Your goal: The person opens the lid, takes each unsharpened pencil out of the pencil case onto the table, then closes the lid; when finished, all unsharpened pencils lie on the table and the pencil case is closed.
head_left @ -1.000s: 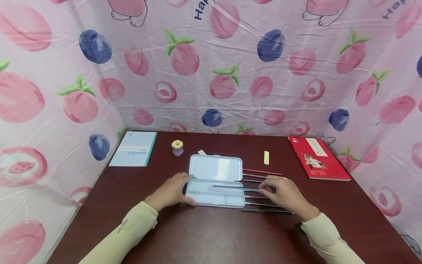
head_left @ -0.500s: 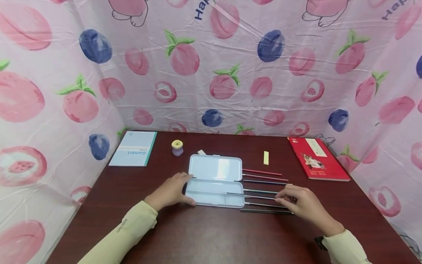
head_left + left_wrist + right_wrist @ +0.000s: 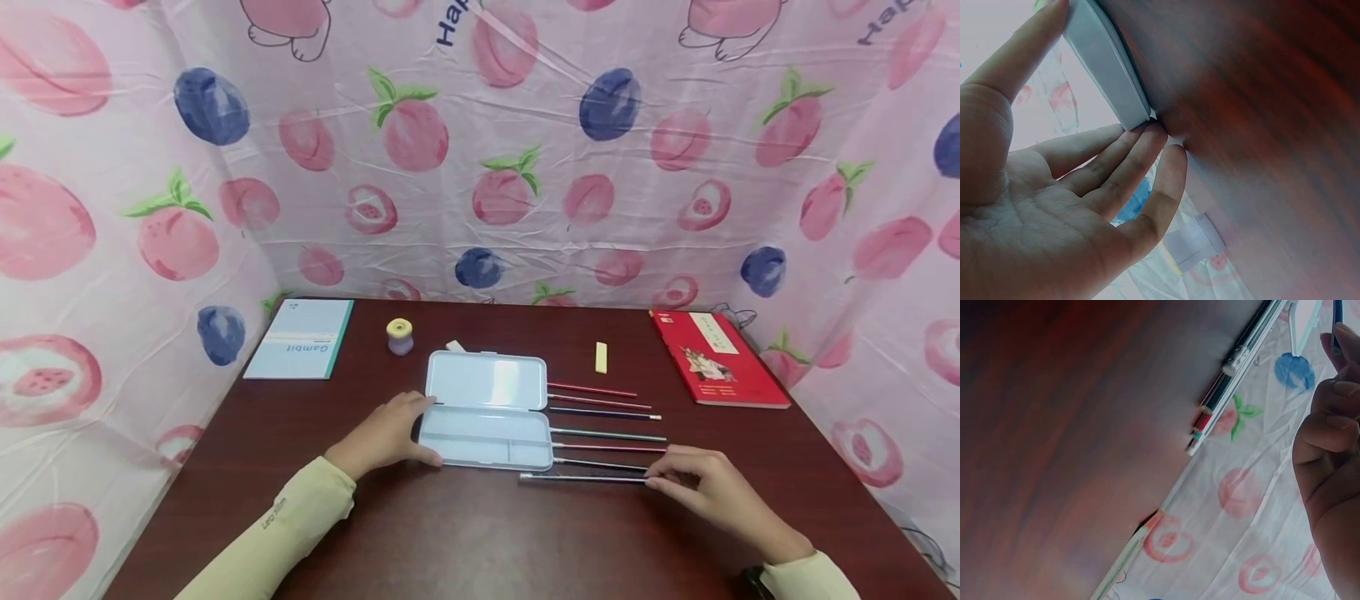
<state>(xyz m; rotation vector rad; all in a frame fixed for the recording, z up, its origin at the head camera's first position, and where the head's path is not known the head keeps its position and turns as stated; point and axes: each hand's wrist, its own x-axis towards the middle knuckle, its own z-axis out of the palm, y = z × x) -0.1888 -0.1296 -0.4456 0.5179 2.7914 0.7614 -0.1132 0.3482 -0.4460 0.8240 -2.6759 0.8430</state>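
Observation:
A pale blue plastic pencil case (image 3: 483,422) lies opened flat on the table, its lid toward the back and its divided tray in front. My left hand (image 3: 382,433) holds the tray's left end between thumb and fingers; in the left wrist view the fingertips touch the case's corner. Right of the case, my right hand (image 3: 701,483) pinches the right end of a dark pencil (image 3: 581,478), its pale end pointing left. Several pencils lie side by side there, including a red pencil (image 3: 607,448), a green pencil (image 3: 607,434) and a dark blue pencil (image 3: 603,412).
Behind the case stand a yellow-topped purple container (image 3: 400,337) and a small white piece (image 3: 454,346). A yellow strip (image 3: 601,357) lies farther right. A light blue notebook (image 3: 300,339) is at back left, a red book (image 3: 718,358) at back right. Patterned curtain surrounds the table (image 3: 480,533).
My right hand has moved right and toward me, carrying the pencil from over the tray to beside the front of the pencil row. The left hand stays on the case.

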